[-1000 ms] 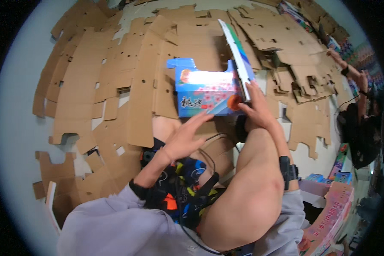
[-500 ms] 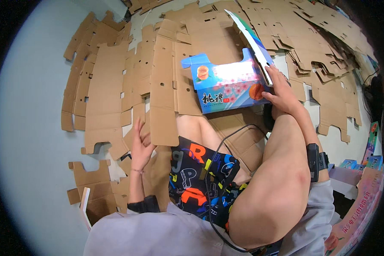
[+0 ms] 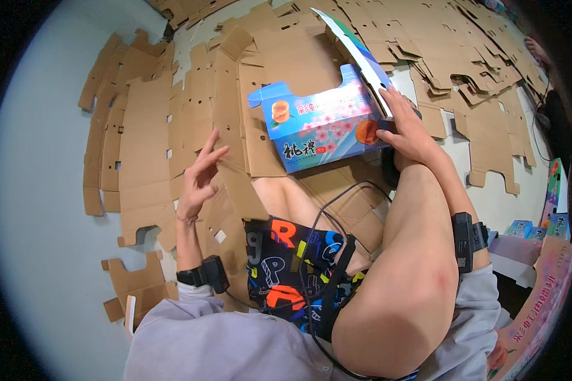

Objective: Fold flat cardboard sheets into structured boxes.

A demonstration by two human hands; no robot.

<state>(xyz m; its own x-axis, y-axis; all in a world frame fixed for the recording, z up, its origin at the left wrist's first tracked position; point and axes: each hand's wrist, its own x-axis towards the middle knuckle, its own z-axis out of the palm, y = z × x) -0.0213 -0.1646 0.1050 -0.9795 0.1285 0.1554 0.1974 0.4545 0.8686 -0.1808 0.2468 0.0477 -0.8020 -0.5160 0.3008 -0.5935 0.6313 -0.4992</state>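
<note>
A seated person's right hand (image 3: 412, 130) lies against the right end of a blue box (image 3: 324, 143), thumb at its front corner and fingers along a raised, white-edged panel (image 3: 360, 54); how firmly it grips cannot be told. The left hand (image 3: 198, 184) is released, fingers loosely spread and holding nothing, near a folded brown cardboard sheet (image 3: 233, 101). The box sits just beyond the legs, on brown cardboard. Its front carries 2 large black brush-style characters beside a small red label, with smaller print beneath, pink blossoms and a peach; its upper panel bears red-orange lettering, partly bleached by glare, and 1 more peach picture. At lower right, a pink carton (image 3: 543, 305) displays red characters along its side, near small blue boxes (image 3: 518, 228). The person's black shorts (image 3: 286, 267) are printed with bright letters. A black cable (image 3: 311, 235) loops across them, and 2 black devices, 1 on the left wrist (image 3: 213, 274) and 1 on the right forearm (image 3: 465, 241), are strapped on.
</note>
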